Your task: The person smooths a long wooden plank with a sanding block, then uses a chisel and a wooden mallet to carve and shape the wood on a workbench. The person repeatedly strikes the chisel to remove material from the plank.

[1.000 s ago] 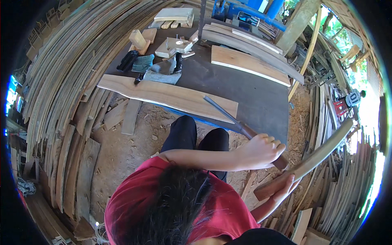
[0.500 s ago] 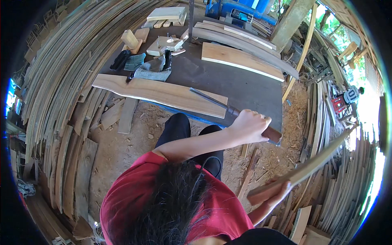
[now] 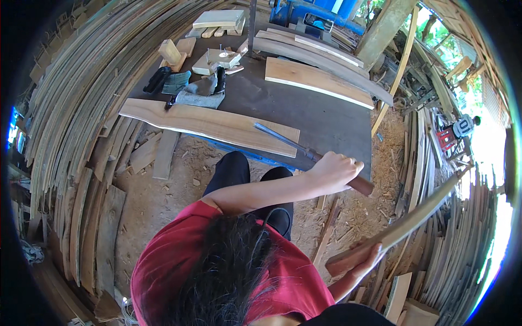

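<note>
My left hand, its arm reaching across my body to the right, is closed around the brown wooden handle of a long-bladed chisel. The narrow metal blade points left, over the right end of a pale, wavy-edged board along the table's near edge; whether it touches the wood I cannot tell. Lower right, my right hand grips a long wooden plank near its lower end. This plank slants up and away to the right. Part of the right hand's grip is hidden by the plank.
The dark table also bears a flat board, a grey cloth-like item, and a wooden block with nails. Long planks are stacked at the left, more at the right. Wood scraps litter the dirt floor.
The chisel's tip has shifted slightly nearer and to the right over the wavy-edged board. Both hands keep their grips; the whole view has shifted a little.
</note>
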{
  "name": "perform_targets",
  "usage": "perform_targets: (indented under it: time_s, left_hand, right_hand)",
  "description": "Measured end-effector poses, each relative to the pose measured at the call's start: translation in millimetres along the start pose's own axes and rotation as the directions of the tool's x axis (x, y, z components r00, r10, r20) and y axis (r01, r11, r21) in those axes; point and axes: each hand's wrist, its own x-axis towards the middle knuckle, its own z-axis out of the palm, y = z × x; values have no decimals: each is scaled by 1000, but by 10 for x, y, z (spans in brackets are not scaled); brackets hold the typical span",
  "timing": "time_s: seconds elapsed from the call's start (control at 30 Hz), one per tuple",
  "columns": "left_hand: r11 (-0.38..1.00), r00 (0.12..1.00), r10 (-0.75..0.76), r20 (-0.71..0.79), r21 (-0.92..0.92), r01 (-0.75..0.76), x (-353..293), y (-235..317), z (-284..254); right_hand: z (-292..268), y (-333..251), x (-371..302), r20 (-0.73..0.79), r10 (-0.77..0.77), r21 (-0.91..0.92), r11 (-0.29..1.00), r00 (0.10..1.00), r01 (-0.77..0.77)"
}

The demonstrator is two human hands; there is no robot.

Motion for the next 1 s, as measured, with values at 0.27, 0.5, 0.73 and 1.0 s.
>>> perform_targets:
  time_s: [0.27, 0.5, 0.73, 1.0]
  left_hand:
    - [992, 992, -110, 63, 66, 106, 33, -2, -95]
    - [995, 992, -72, -100, 59, 78, -13, -138, 1]
    - [988, 982, -130, -135, 70, 140, -168, -278, -43]
    - [976, 965, -171, -199, 98, 193, -250, -463, -107]
  right_hand:
    - [-74, 5, 80, 13, 22, -1, 1000, 1000, -22]
    - [381, 120, -135, 436, 223, -14, 971, 872, -241]
    - [358, 120, 55, 188, 140, 138, 976, 972, -167]
    - [625, 281, -219, 419, 208, -50, 977, 884, -206]
